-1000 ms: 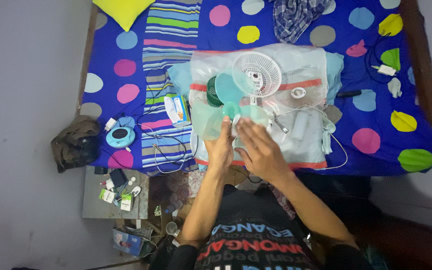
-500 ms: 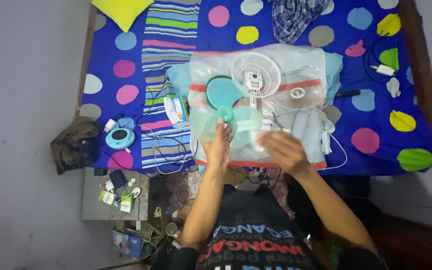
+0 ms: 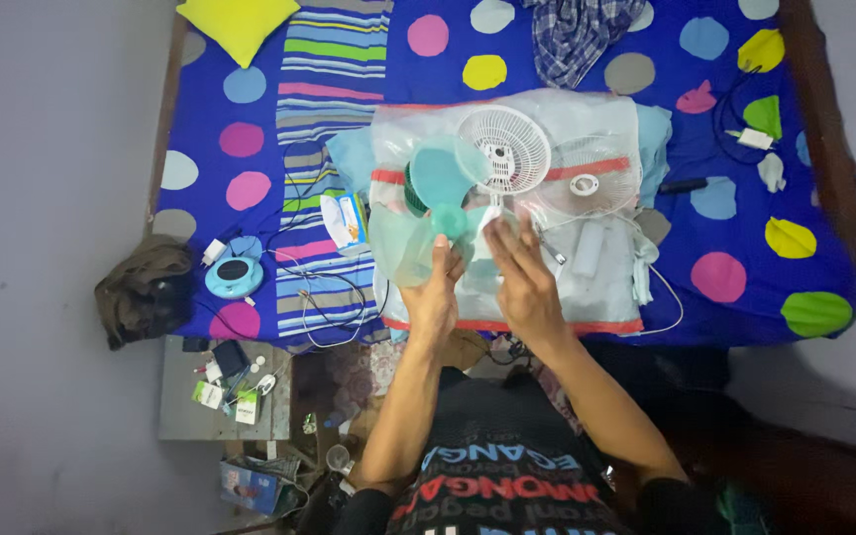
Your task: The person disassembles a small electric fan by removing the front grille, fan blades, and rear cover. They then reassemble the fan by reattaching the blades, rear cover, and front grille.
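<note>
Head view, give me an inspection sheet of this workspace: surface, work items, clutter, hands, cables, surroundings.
Surface: bed with a blue polka-dot sheet, clear plastic sheet spread on it.
Work items: teal fan blade, white fan grille, second grille.
Clutter: yellow pillow, checked cloth, round blue gadget.
Hands: left hand holds the fan blade hub; right hand beside it, grip unclear.
Cables: black cable looped on the striped cloth.
Surroundings: grey floor, low table with small items.
</note>
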